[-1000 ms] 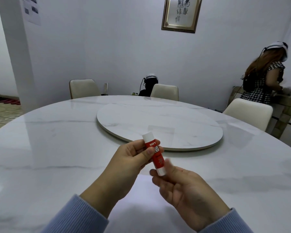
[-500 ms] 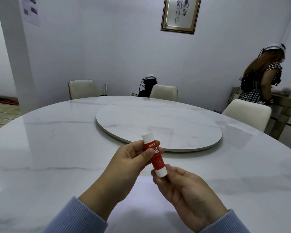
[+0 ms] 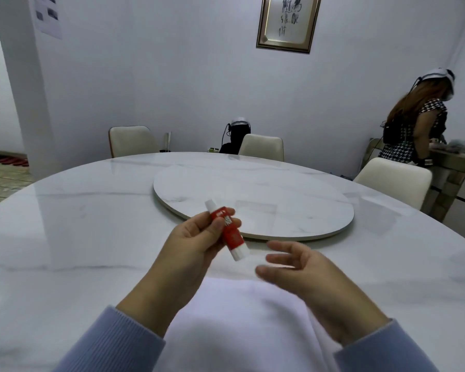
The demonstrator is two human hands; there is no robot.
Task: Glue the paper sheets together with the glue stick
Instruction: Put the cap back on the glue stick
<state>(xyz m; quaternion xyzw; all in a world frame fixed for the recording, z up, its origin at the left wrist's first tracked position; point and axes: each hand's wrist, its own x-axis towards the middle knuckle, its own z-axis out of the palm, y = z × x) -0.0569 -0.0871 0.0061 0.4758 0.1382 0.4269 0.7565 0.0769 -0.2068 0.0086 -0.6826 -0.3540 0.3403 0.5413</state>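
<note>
Above the paper sheets (image 3: 234,326), left hand (image 3: 191,245) grips glue stick (image 3: 230,234); right hand (image 3: 301,267) hovers slack-fingered.

I see a marble table (image 3: 78,237) with turntable (image 3: 253,200), three chairs (image 3: 262,147), a frame (image 3: 287,22), possibly shoes (image 3: 11,160).

Red-and-white glue stick (image 3: 230,235), veined table (image 3: 91,237)

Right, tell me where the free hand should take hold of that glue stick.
Pinch the white end of the glue stick, coming from the lower right: it juts bare below the left hand, tilted toward the open right hand.
</note>
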